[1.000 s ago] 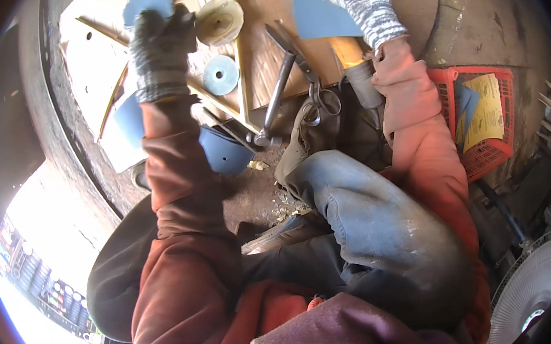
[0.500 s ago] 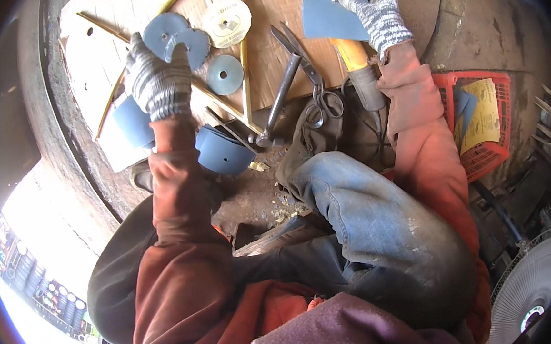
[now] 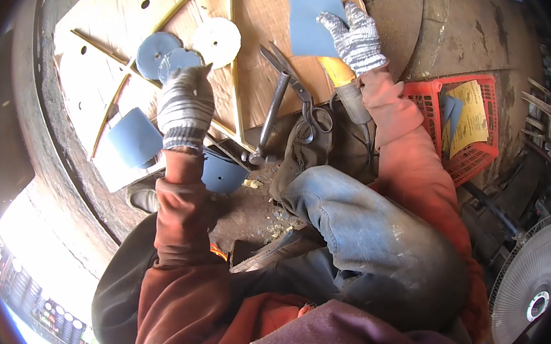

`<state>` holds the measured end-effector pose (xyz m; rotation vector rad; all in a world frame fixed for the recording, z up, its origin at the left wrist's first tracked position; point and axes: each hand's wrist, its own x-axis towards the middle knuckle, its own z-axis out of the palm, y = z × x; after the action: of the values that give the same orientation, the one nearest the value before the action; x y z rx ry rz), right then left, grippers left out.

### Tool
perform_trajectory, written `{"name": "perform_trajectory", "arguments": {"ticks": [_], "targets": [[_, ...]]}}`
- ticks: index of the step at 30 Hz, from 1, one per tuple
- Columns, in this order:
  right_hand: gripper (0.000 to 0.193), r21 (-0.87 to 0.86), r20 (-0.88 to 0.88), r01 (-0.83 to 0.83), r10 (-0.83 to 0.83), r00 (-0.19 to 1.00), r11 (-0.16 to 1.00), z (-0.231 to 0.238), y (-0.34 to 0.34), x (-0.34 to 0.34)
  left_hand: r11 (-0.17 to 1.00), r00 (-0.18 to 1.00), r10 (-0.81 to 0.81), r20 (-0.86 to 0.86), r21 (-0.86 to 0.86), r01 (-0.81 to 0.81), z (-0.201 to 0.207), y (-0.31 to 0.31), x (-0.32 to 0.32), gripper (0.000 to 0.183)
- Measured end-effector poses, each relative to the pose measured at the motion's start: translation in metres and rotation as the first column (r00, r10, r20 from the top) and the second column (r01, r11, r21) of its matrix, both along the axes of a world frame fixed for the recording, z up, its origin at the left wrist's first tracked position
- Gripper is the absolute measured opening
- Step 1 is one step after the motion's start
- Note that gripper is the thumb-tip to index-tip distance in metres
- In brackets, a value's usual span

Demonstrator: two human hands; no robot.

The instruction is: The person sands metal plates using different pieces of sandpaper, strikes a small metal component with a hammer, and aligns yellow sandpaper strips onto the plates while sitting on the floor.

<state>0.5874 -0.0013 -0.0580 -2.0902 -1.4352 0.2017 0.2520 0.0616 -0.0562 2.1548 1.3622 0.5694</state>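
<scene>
My right hand (image 3: 360,41), in a striped knit glove, holds a blue sandpaper sheet (image 3: 309,20) at its right edge, thumb on top. My left hand (image 3: 186,108), gloved alike, has its fingers curled down over the cardboard. What lies under or in them is hidden. Just beyond it two blue sanding discs (image 3: 157,54) overlap, and a cream-backed disc (image 3: 217,43) lies to their right. A hammer (image 3: 271,114) and black-handled scissors (image 3: 299,89) lie between my hands. A power tool with a yellow body (image 3: 337,71) sits partly under the sheet and right wrist.
A cardboard sheet (image 3: 263,18) carries yellow-edged strips (image 3: 236,78). Curved blue pieces (image 3: 134,139) lie near my left forearm. On the right stands a red basket (image 3: 428,95) with yellow-backed sheets (image 3: 467,118). A fan (image 3: 535,281) is at the lower right.
My left hand has moved right and nearer, and its fingers have curled. It covers the place where a small blue disc lay in sight. The right hand still holds the sheet.
</scene>
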Motion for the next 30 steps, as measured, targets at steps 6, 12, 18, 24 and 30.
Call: {"name": "perform_trajectory", "arguments": {"ticks": [6, 12, 18, 24, 30], "targets": [[0.035, -0.203, -0.851, 0.218, -0.282, 0.443, 0.955, 0.021, 0.013, -0.016, 0.691, 0.715, 0.463, 0.524, -0.718, 0.079, 0.036, 0.017, 0.044, 0.028], [0.043, 0.014, -0.217, 0.012, -0.008, 0.976, 1.0, 0.021, -0.004, -0.02, 0.479, 0.423, 0.712, 0.561, -0.828, 0.29, -0.008, 0.034, 0.1, 0.023], [0.031, -0.492, -0.806, 0.203, -0.531, 0.26, 0.847, 0.029, 0.011, -0.003, 0.388, 0.364, 0.771, 0.523, -0.838, 0.385, -0.037, 0.032, 0.102, 0.013], [0.027, -0.375, -0.849, 0.291, -0.452, 0.274, 0.88, 0.006, 0.004, 0.005, 0.45, 0.396, 0.743, 0.54, -0.841, 0.301, -0.026, 0.021, 0.116, 0.023], [0.023, 0.277, -0.218, 0.073, -0.011, 0.976, 0.958, 0.042, 0.01, -0.019, 0.487, 0.407, 0.733, 0.545, -0.838, 0.245, -0.013, 0.023, 0.13, 0.029]]}}
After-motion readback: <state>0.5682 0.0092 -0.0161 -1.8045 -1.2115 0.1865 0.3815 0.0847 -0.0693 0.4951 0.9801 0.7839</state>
